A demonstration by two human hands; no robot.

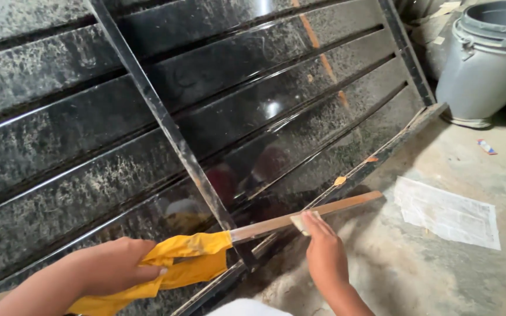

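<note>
The left hand (109, 266) is curled around a bunched yellow cloth (177, 263), fingers wrapped together over the fabric, which covers the near end of a long wooden strip (311, 215); the padding likely spares the palm from the strip's edge and steadies the grip. The strip runs from that cloth up and to the right, lying along the lower edge of a black metal gate (253, 111) that leans at a slant, its glossy slats dusted with pale specks. The right hand (323, 248) reaches forward with fingers pressed together, pinning a small pale pad (301, 222), perhaps a scrap of sandpaper, flat against the strip about midway along it; the strip seems held firm at one end so the other hand can bear on its surface. A sheet of printed paper (447, 213) lies on the concrete floor (417, 275) to the right, well apart from the hands, and a grey plastic bin (487, 58) stands beyond the gate's far corner.
</note>
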